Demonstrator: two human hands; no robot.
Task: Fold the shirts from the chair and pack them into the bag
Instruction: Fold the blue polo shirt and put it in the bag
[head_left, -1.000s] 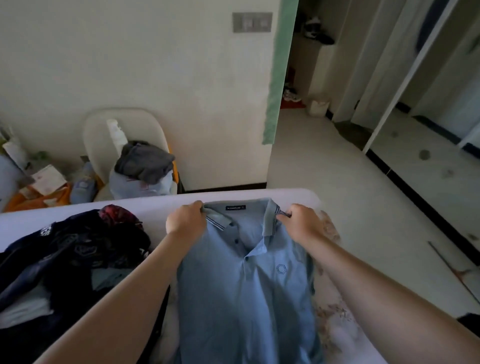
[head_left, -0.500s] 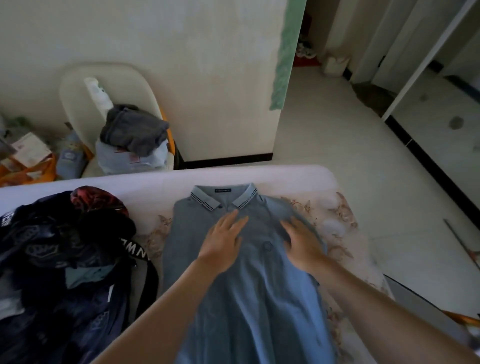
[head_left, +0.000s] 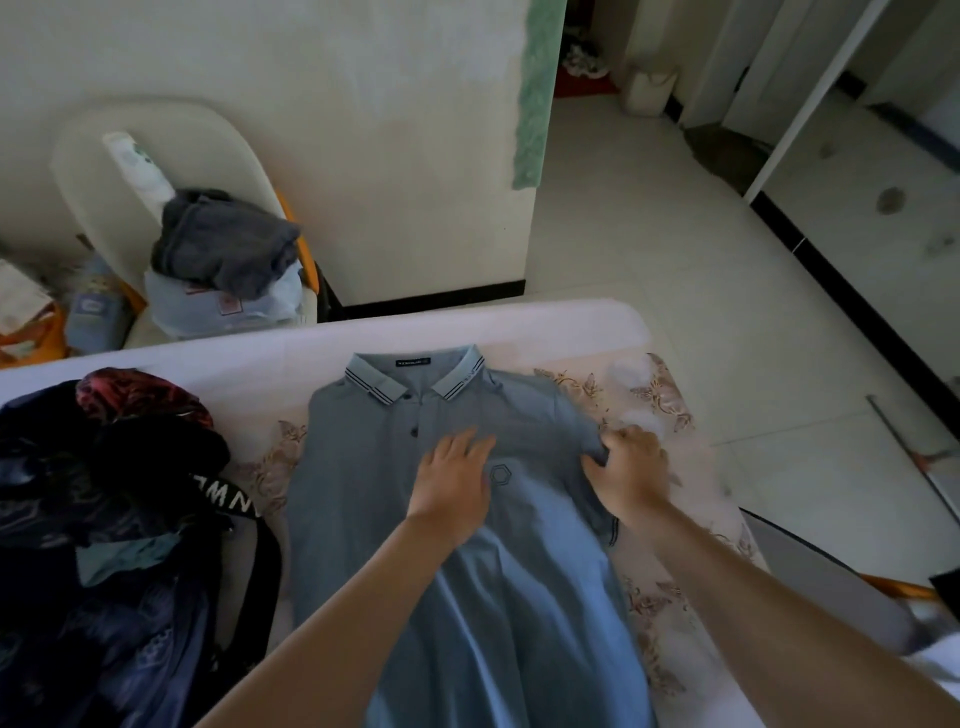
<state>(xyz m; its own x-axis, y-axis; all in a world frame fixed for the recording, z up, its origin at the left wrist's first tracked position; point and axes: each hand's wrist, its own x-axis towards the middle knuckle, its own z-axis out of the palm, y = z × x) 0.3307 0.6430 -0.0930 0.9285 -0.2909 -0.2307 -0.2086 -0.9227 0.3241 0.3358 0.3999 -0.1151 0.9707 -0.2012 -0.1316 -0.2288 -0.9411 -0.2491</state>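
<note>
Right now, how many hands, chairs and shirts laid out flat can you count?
Hands: 2, the left hand and the right hand
Shirts laid flat: 1, the blue polo shirt
Chairs: 1, the cream chair
Total: 4

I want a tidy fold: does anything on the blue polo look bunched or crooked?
Mostly tidy: the polo shirt lies face up on the bed, collar flat. Its sleeve is bunched where the right hand pinches it, and creases fan out in the body below the flat left hand.
</note>
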